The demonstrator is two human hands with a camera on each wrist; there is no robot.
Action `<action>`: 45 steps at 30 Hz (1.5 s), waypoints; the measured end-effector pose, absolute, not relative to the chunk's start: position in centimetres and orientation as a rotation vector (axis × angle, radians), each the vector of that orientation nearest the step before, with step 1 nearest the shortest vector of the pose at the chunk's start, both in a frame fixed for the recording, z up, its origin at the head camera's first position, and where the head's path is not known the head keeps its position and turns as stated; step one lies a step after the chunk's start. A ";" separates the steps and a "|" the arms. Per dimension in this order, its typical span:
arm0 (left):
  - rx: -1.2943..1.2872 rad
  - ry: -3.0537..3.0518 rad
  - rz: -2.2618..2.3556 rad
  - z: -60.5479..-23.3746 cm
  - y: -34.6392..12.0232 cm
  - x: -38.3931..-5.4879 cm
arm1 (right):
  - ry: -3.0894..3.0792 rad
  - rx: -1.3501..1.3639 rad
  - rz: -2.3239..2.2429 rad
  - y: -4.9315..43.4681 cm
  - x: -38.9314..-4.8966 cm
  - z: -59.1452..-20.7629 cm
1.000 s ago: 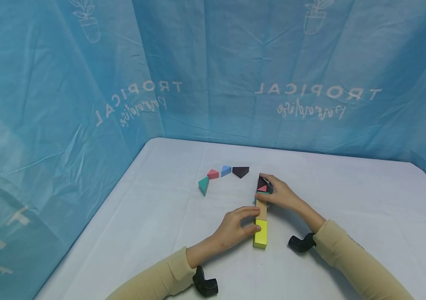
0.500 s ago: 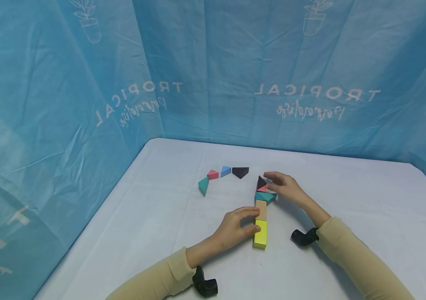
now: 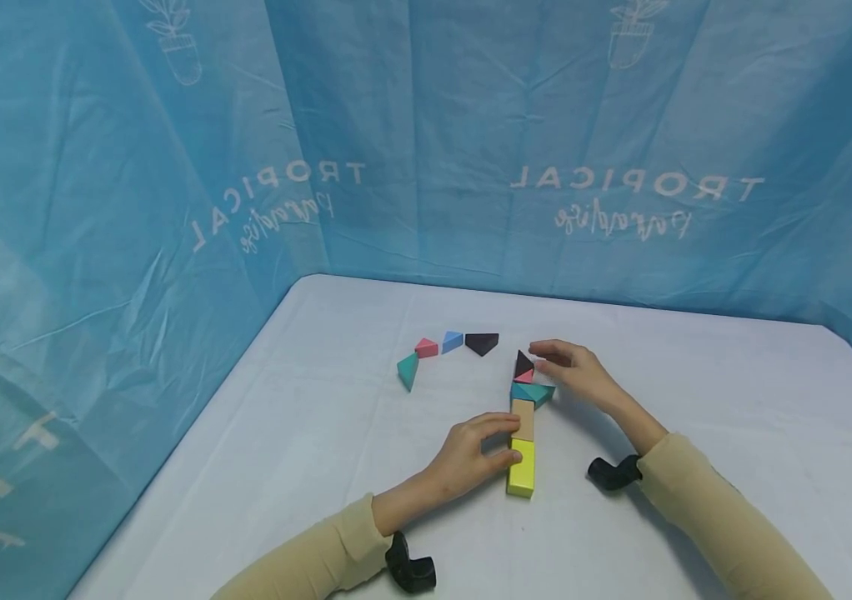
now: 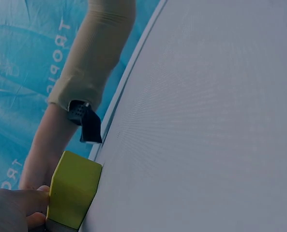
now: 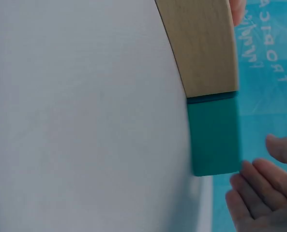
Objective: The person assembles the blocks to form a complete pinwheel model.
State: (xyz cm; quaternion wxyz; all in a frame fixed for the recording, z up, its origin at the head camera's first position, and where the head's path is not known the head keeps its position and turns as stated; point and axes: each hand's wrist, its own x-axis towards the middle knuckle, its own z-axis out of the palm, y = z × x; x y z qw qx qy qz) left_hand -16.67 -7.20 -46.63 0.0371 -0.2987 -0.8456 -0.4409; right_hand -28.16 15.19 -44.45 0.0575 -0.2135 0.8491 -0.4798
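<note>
A row of blocks runs away from me: a yellow block (image 3: 521,468) nearest, then a plain wooden block (image 3: 523,418), then blue and green triangular blocks (image 3: 537,393). Beyond them lie a small pink triangle (image 3: 525,377) and a black triangle (image 3: 523,363). My left hand (image 3: 471,454) rests its thumb on the yellow block and its fingertips on the wooden one. In the left wrist view, its fingers lie against the yellow block (image 4: 75,191). Just right of the black triangle, my right hand (image 3: 576,371) hovers with loosely bent fingers and holds nothing.
Left of the row, an arc of loose blocks lies on the white table (image 3: 283,450): green (image 3: 408,372), pink (image 3: 427,348), blue (image 3: 452,342) and black (image 3: 482,343). A blue printed curtain (image 3: 471,150) stands behind. Each wrist carries a black camera (image 3: 411,568).
My right hand has let go of the black and pink triangles and drawn back to the right, uncovering them and the green block. My left hand stays in place.
</note>
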 end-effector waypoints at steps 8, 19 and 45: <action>-0.909 -2.600 -1.319 -46.5 -7.3 -16.7 | 2.537 -0.603 -1.620 16.4 -24.4 -43.0; -0.910 -2.590 -1.371 -46.6 -7.1 -16.6 | 2.358 -0.507 -1.749 15.7 -17.3 -44.4; -0.927 -2.579 -1.315 -46.7 -7.2 -16.8 | 2.572 -0.967 -1.715 14.0 -15.9 -48.8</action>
